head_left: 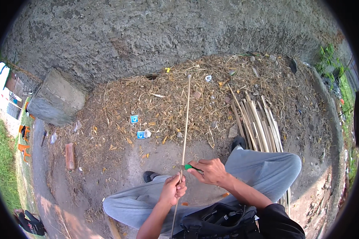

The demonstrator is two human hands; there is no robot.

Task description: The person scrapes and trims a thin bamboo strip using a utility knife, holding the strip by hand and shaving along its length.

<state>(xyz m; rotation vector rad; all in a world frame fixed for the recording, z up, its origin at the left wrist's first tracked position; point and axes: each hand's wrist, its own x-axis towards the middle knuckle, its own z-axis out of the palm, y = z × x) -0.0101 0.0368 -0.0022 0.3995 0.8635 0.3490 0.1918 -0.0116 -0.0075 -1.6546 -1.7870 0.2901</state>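
Note:
A long, thin bamboo strip [186, 119] runs from the ground near the wall down between my knees. My left hand [172, 190] is closed around its lower part. Just above that, my right hand [209, 172] grips a small tool with a green handle [192, 167], seemingly a knife. Its tip touches the strip or lies very close to it; the blade is mostly hidden. To the right, beside my foot, lies a bundle of split bamboo strips [261, 123], partly covered by my grey-trousered leg.
A rough grey wall [167, 32] rises ahead, with a concrete block [60, 97] at left. Dry straw and leaves litter the ground around two blue packets [141, 134]. A red brick [70, 155] lies left. Orange chairs [24, 151] stand farther off, and a black bag [219, 221] is at my waist.

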